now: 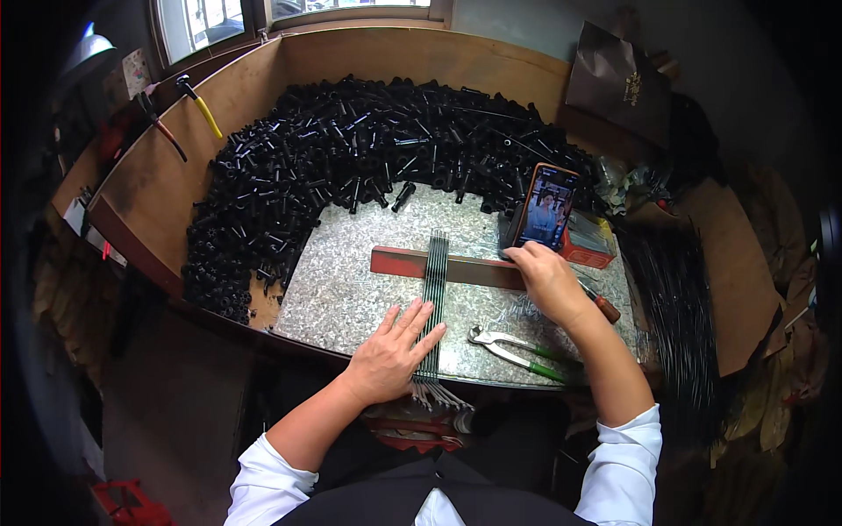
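Note:
My left hand (pixel 395 351) lies flat with its fingers apart on a row of thin dark rods (pixel 435 272). Side by side, the rods cross over a flat red and dark bar (pixel 399 261), and their hooked ends stick out past the near table edge. At the bar's right end, my right hand (pixel 548 280) has its fingers bent and drawn together, beside the lower edge of a phone (pixel 547 210). What those fingers hold, if anything, is hidden. Between my hands, nearer me, lie end-cutting pincers (pixel 513 347) with green handles.
A large heap of black tubular parts (pixel 351 145) fills the back and left of the speckled tabletop (pixel 338 280), inside a wooden rim (pixel 421 53). A red box (pixel 589 250) and a wooden-handled tool (pixel 605 307) are at right. Long black rods (pixel 680 307) lie farther right.

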Motion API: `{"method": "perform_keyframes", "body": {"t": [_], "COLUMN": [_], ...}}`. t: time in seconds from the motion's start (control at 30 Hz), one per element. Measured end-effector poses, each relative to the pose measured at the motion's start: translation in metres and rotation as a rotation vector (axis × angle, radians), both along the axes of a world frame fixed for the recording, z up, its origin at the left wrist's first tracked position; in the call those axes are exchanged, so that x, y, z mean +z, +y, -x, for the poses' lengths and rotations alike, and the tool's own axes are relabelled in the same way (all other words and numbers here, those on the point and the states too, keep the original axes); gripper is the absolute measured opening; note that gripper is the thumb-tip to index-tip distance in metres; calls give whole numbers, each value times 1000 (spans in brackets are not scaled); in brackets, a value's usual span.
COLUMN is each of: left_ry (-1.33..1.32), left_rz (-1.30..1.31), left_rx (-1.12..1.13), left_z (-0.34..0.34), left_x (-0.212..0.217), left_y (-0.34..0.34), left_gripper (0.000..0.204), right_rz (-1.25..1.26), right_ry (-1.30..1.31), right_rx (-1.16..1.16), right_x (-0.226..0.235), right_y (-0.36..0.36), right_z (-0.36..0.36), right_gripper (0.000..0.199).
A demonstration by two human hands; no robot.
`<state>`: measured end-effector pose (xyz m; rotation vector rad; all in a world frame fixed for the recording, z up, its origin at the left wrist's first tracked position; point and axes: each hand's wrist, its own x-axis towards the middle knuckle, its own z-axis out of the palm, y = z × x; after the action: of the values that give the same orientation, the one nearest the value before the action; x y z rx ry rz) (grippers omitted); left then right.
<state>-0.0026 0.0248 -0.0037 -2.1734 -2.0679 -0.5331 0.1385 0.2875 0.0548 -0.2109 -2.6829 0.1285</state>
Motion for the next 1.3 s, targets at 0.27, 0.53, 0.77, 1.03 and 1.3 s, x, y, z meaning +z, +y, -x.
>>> {"method": "perform_keyframes", "body": {"t": [0.27,0.53,0.77,1.03,1.3], "left_ry": [-38,62,8,5,24], "left_rz": [-32,-56,-23,-30,-21], "left_rx": [-7,-5,-4,2,4], "left_z": [-2,3,0,-1,-1], "left_x": [-1,-6,0,0,0], "left_y": [0,1,0,0,0], "left_gripper": [70,71,65,66,66], "right_rz": [-274,-312,-338,-337,-315], "right_ry": [5,-56,-7,2,-38], "right_rx": [-72,-184,-157,-144,-186], "right_x": [-38,-39,-40,-40,-38], "right_y": [-10,-11,-8,-9,-9], "right_z": [61,68,70,70,67], "right_gripper": [33,28,13,11,22]}}
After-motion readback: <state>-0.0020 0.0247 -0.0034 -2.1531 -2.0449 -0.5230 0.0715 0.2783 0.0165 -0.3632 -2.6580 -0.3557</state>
